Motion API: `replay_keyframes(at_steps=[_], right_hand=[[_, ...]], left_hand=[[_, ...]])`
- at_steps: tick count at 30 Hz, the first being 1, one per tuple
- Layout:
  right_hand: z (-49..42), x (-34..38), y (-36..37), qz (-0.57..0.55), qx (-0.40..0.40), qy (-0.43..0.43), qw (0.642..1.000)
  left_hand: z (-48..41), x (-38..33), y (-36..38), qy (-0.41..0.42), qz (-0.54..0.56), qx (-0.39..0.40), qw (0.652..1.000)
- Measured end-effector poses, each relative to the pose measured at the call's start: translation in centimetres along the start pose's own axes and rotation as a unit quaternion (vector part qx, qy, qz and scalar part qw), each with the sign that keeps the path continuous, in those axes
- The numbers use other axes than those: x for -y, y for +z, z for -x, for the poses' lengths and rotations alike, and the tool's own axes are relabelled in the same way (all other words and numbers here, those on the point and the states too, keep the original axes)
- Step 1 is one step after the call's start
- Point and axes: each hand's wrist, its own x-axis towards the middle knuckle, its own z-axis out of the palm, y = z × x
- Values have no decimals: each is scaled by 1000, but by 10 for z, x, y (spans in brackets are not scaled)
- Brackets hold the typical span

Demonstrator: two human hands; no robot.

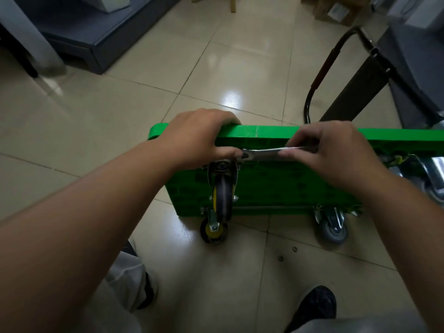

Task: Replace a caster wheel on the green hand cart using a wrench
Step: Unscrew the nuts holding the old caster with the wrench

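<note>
Your left hand grips green plastic cart; right hand pinches flat steel wrench; keep it seated, black-yellow caster 1 o'clock.

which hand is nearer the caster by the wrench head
Left. The left hand grips the green cart edge right above the caster; the right hand holds the wrench handle, farther along.

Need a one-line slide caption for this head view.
Left hand grips the top edge of the tipped green cart while the right hand holds a wrench at the mount of a caster wheel.
</note>
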Motion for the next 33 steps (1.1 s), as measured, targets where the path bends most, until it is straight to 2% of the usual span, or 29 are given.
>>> replay_keyframes(at_steps=[5,7,11,14,16,18,21,26,28,31,32,33], right_hand=[[-9,9,-8,85,-111,-64,988],[-14,11,-11,89,-119,-85,985],[-20,11,-16,-13,-81,-81,993],[-20,8,-20,-123,-85,-14,989],[-17,7,-15,-230,-102,55,966],[-14,10,-4,-379,-131,138,906],[-18,26,8,-554,-199,221,778],[-34,54,11,-668,-313,272,618],[-39,57,10,-688,-339,289,573],[-44,58,8,-756,-319,294,491],[-44,57,7,-770,-307,293,476],[-46,57,5,-774,-297,294,475]], left_hand=[[-2,-6,5,-9,-12,-42,999],[-1,-6,6,-8,-17,-50,999],[0,-5,8,-1,-34,-58,998],[1,-4,9,1,-40,-58,998],[1,-4,9,4,-40,-57,998],[0,-4,8,6,-40,-52,998],[0,-4,7,6,-40,-47,998],[-1,-6,8,3,-47,-49,998],[-1,-7,9,2,-50,-51,997],[-1,-6,9,4,-56,-46,997],[-1,-5,8,4,-57,-45,997],[-1,-5,8,4,-56,-44,997]])
